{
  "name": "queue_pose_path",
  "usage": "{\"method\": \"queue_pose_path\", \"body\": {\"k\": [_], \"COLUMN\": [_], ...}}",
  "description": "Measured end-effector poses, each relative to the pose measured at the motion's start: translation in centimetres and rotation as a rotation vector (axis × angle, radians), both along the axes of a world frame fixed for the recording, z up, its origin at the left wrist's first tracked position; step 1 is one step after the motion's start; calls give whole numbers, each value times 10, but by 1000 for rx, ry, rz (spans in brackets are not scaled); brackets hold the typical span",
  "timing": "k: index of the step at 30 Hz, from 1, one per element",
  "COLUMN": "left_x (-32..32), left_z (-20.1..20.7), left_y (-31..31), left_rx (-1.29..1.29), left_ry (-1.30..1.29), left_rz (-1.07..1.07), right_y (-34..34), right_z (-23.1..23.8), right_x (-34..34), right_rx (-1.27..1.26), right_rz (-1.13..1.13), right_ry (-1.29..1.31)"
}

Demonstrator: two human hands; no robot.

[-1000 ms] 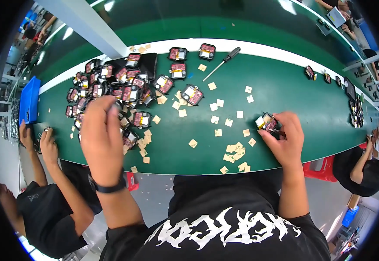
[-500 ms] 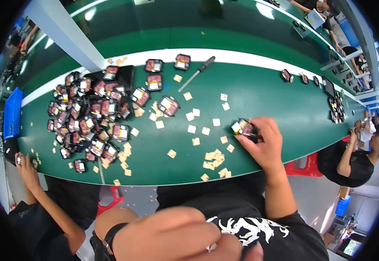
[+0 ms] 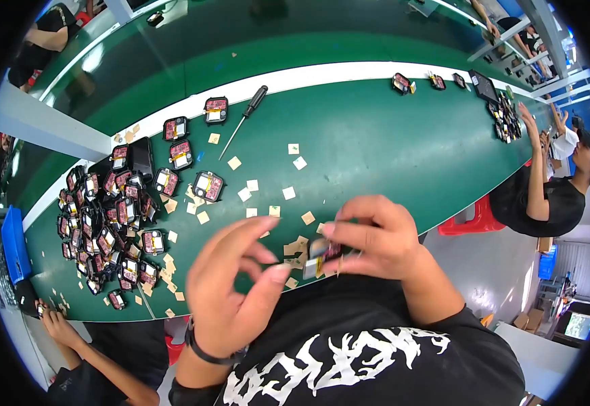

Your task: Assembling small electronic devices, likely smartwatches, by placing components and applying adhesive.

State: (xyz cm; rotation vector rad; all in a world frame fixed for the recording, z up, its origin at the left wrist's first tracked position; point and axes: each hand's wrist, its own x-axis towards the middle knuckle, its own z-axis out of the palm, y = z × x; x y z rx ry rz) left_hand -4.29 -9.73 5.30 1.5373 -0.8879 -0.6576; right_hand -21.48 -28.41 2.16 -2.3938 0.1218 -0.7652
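My right hand (image 3: 376, 237) grips a small black-cased electronic module (image 3: 314, 262) near the table's front edge, between thumb and fingers. A silvery part and a yellow strip show on the module; the rest is blurred or covered by my fingers. To its left, my left hand (image 3: 234, 291) is raised with thumb and fingers apart, and nothing shows in it. Tan square pieces (image 3: 297, 247) lie in a small heap beside the module. Several single squares (image 3: 289, 193) are scattered farther back.
A large pile of similar modules (image 3: 107, 240) with reddish boards covers the table's left. A few single modules (image 3: 208, 186) and a screwdriver (image 3: 244, 122) lie right of it. A blue bin (image 3: 15, 245) stands far left. Co-workers (image 3: 545, 183) sit along both ends.
My right hand has brought the module nearer and left, to the front edge. My left hand has risen over the table edge and its fingers have spread. The view has shifted.
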Motion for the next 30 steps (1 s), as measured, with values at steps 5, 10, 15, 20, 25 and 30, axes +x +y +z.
{"method": "queue_pose_path", "body": {"k": [5,10,15,20,25,30], "left_x": [1,2,-3,-7,-9,-14], "left_z": [-35,-40,-46,-47,-51,-54], "left_y": [-2,-1,-3,-9,-12,-15], "left_rx": [5,78,13,6,83,-11], "left_ry": [511,838,1035,1057,988,962], "left_rz": [-456,-479,-369,-207,-94,44], "right_y": [3,-2,-2,-5,-3,15], "right_z": [11,4,-4,-3,0,17], "right_x": [0,-5,-5,-13,-28,-16], "right_rx": [93,259,372,503,375,342], "right_rz": [203,218,185,-58,-198,-322], "right_ry": [101,236,72,172,336,358]}}
